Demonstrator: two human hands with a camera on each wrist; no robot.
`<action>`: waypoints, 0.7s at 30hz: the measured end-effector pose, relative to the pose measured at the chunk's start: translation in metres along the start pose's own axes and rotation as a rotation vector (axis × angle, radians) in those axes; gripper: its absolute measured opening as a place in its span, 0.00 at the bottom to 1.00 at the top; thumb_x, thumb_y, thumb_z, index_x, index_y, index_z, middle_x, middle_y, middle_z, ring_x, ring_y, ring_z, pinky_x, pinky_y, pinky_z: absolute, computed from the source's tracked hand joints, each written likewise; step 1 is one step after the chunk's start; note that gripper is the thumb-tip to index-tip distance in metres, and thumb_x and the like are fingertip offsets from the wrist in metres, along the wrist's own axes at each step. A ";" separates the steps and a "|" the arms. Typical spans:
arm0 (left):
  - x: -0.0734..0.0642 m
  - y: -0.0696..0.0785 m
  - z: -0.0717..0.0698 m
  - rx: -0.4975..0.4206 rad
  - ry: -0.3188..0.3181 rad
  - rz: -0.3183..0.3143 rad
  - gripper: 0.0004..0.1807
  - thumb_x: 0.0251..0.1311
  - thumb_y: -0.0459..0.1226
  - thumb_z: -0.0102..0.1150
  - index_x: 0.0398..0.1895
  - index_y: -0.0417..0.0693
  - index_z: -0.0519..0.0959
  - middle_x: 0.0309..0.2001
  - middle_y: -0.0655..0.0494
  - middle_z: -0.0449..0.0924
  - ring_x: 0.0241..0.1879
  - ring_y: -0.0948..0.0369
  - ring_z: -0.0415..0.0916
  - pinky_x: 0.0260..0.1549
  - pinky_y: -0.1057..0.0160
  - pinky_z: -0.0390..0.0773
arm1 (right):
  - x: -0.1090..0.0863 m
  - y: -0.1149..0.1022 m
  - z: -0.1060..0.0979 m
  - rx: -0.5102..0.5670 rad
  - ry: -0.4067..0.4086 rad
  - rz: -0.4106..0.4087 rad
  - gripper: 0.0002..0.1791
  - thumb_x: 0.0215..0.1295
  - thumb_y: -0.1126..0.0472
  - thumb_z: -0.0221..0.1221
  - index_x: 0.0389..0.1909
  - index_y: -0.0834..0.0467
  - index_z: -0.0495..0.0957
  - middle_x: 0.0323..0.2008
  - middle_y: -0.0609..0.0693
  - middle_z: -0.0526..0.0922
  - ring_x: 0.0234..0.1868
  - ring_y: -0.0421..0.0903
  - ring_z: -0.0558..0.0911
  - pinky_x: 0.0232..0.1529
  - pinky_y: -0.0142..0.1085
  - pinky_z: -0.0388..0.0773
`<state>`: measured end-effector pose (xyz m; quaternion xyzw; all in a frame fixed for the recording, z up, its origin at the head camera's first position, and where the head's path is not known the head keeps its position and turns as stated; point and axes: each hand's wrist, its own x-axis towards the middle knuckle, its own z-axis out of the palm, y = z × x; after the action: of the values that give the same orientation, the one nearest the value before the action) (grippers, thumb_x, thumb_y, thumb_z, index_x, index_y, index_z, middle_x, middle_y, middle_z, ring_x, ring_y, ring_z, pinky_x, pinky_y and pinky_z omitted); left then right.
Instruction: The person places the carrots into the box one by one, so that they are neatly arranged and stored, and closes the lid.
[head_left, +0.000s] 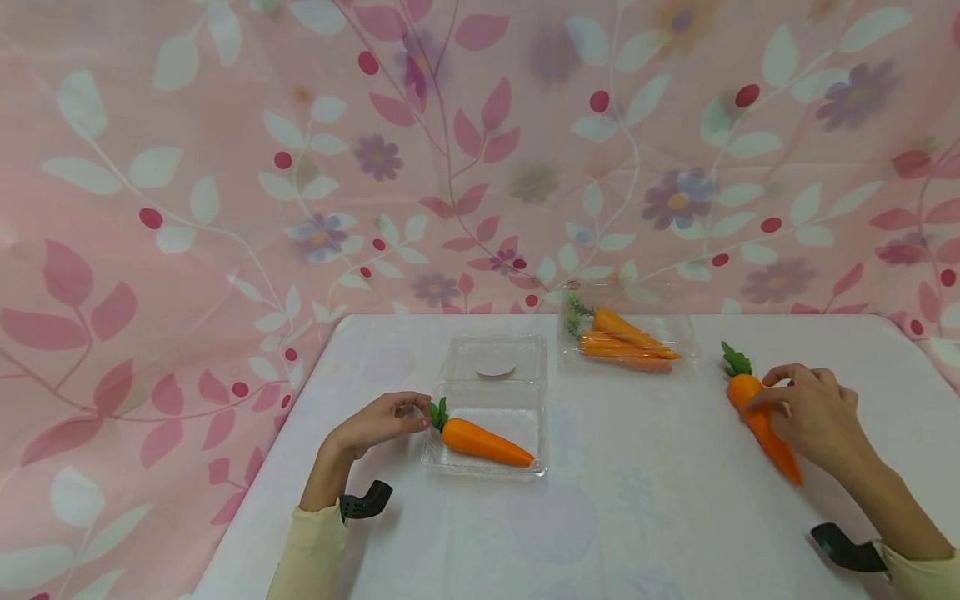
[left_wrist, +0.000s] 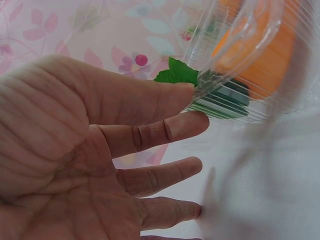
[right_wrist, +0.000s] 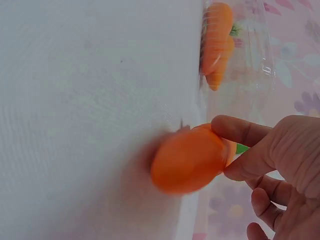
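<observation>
On the left, an open clear plastic clamshell box [head_left: 517,412] lies with its lid folded back, and one orange toy carrot [head_left: 483,442] with a green leafy top lies in its base. The left hand [head_left: 381,423] pinches the left rim of this box between thumb and index finger, right beside the carrot's leaves [left_wrist: 177,74]; its other fingers are spread. At the right, the right hand [head_left: 817,417] grips a second toy carrot [head_left: 776,450] near its thick leafy end, its tip pointing toward the front. In the right wrist view this carrot [right_wrist: 185,162] shows end-on.
A second clear plastic box [head_left: 678,329] holding several carrots stands at the table's back edge, between the hands. A white label [head_left: 495,368] shows through the left box's lid. The table has a white cover [head_left: 600,500]; behind it hangs a pink floral curtain [head_left: 480,167].
</observation>
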<state>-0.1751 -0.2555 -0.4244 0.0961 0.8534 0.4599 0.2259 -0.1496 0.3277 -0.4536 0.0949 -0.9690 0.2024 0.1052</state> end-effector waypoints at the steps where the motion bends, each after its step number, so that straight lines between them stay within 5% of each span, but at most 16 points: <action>1: 0.000 0.000 0.000 -0.001 -0.001 0.000 0.06 0.65 0.37 0.60 0.39 0.43 0.78 0.66 0.42 0.69 0.71 0.36 0.53 0.65 0.36 0.56 | -0.001 0.000 0.000 0.006 0.004 0.001 0.16 0.49 0.78 0.59 0.26 0.54 0.87 0.43 0.66 0.72 0.47 0.75 0.61 0.42 0.70 0.54; 6: 0.000 0.001 0.000 -0.005 0.001 -0.004 0.06 0.65 0.37 0.60 0.39 0.43 0.78 0.66 0.42 0.69 0.71 0.36 0.53 0.64 0.36 0.56 | -0.004 0.004 0.002 0.052 0.015 -0.019 0.15 0.51 0.78 0.61 0.25 0.55 0.87 0.40 0.65 0.74 0.42 0.70 0.65 0.36 0.62 0.67; 15: -0.001 0.001 0.000 -0.006 0.000 -0.004 0.06 0.65 0.37 0.60 0.39 0.43 0.78 0.66 0.42 0.69 0.70 0.36 0.53 0.64 0.35 0.56 | -0.004 0.005 -0.003 0.126 0.068 -0.026 0.10 0.53 0.77 0.63 0.33 0.62 0.86 0.41 0.68 0.75 0.41 0.66 0.70 0.37 0.65 0.73; 21: 0.000 0.000 0.000 -0.005 0.004 -0.002 0.06 0.64 0.37 0.60 0.38 0.43 0.79 0.65 0.43 0.70 0.70 0.36 0.54 0.64 0.35 0.57 | -0.007 -0.002 -0.007 0.092 0.092 0.076 0.18 0.58 0.62 0.68 0.50 0.63 0.82 0.43 0.65 0.75 0.40 0.61 0.71 0.28 0.47 0.77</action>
<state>-0.1748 -0.2553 -0.4241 0.0938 0.8528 0.4620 0.2247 -0.1414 0.3299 -0.4481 0.0533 -0.9557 0.2547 0.1375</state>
